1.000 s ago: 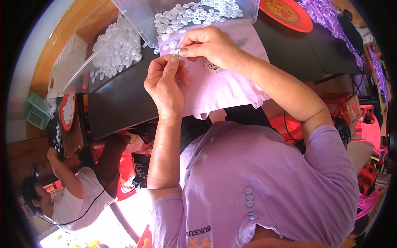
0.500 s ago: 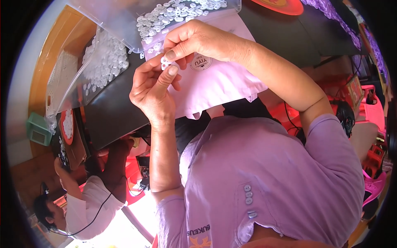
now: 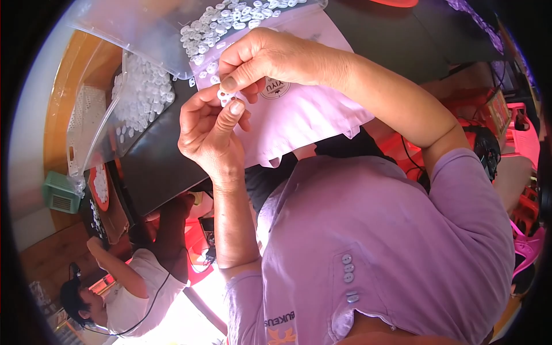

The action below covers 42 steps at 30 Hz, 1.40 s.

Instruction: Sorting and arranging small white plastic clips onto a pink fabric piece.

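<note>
A small white plastic piece with holes [image 3: 225, 98] is held up between my two hands, over a pink cloth [image 3: 310, 123] with a round printed mark. My left hand [image 3: 210, 135] pinches its lower side between thumb and fingers. From above, my right hand [image 3: 270, 57] closes thumb and fingertips on its upper side. The fingers partly cover the piece, so its full shape does not show. Just beyond the hands, several loose white oval pieces [image 3: 211, 68] lie on the cloth, in front of a heap of similar white pieces [image 3: 230, 20].
A clear plastic bin [image 3: 132, 26] stands at the far left. Beside it, more white pieces [image 3: 144, 95] are piled on the dark table [image 3: 164, 158]. A green basket [image 3: 60, 192] and an orange-red tray [image 3: 99, 187] sit farther left. Another person [image 3: 135, 287] works at lower left.
The view has shifted slightly. My fingers stay close together on the white piece, which has turned or tilted a little. The person at lower left has moved slightly in view.
</note>
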Tool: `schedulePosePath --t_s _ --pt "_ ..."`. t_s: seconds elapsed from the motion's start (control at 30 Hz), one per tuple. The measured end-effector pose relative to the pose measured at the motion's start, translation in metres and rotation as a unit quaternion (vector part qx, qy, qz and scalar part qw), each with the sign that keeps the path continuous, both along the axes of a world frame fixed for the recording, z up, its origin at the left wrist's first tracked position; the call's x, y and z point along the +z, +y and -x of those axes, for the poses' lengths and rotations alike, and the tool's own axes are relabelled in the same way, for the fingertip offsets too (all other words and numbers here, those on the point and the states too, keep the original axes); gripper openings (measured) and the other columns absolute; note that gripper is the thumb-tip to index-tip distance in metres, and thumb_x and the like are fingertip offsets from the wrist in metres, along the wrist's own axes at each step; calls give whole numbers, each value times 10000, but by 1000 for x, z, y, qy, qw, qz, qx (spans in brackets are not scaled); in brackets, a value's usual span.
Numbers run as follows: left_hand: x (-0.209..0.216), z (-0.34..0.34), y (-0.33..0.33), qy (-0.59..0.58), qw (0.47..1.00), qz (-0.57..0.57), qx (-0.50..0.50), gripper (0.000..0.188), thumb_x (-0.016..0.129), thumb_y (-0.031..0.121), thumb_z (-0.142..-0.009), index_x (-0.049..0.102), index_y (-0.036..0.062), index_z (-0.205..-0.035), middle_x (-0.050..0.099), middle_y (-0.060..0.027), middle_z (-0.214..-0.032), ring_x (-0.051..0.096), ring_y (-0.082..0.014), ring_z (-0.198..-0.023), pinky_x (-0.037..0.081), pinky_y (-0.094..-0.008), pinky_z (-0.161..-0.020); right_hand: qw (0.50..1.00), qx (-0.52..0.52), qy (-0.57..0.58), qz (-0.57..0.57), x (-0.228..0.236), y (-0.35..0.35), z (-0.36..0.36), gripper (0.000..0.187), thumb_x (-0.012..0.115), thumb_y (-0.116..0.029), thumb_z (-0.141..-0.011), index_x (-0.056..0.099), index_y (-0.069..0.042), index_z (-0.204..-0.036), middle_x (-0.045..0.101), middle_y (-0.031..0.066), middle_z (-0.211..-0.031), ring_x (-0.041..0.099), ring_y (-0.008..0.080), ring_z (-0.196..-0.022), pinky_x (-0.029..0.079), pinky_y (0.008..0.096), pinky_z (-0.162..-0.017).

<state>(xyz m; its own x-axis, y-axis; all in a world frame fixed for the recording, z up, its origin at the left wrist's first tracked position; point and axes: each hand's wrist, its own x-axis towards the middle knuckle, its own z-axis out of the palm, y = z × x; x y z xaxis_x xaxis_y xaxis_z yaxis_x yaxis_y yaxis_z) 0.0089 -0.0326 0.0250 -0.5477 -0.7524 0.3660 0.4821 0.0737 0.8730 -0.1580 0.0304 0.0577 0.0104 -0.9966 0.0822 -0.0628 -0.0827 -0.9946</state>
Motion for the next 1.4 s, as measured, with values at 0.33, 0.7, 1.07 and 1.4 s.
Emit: schedulePosePath --t_s 0.33,0.7,1.07,1.4 --pt "0 2 1 -10 1000 18 14 296 753 -18 -770 596 -45 -1019 659 -119 -812 616 -153 -613 476 -244 -462 999 -24 -31 32 -6 -2 -6 261 640 -267 -880 662 -19 -800 615 18 -659 568 91 -604 438 240 -555" --pt "-3 -4 3 11 999 37 14 325 778 41 -774 585 -42 -1022 652 -103 -796 603 -133 -607 486 -233 -491 995 43 -83 -34 4 6 -10 254 649 -259 -893 636 -20 -809 618 17 -675 585 94 -579 441 233 -553" --pt "-13 -10 -1 25 997 67 16 316 789 20 -762 587 -28 -1000 646 -75 -825 606 -116 -671 517 -228 -628 984 103 -141 -30 -2 3 -12 210 667 -198 -880 630 3 -834 621 33 -687 588 111 -563 454 228 -543" --pt "60 -17 -35 40 958 129 254 78 661 -63 -798 599 -45 -840 622 -131 -746 529 -151 -547 419 -261 -440 980 -168 -92 49 -4 0 4 211 654 -210 -901 653 -3 -858 579 4 -676 557 82 -646 425 240 -582"
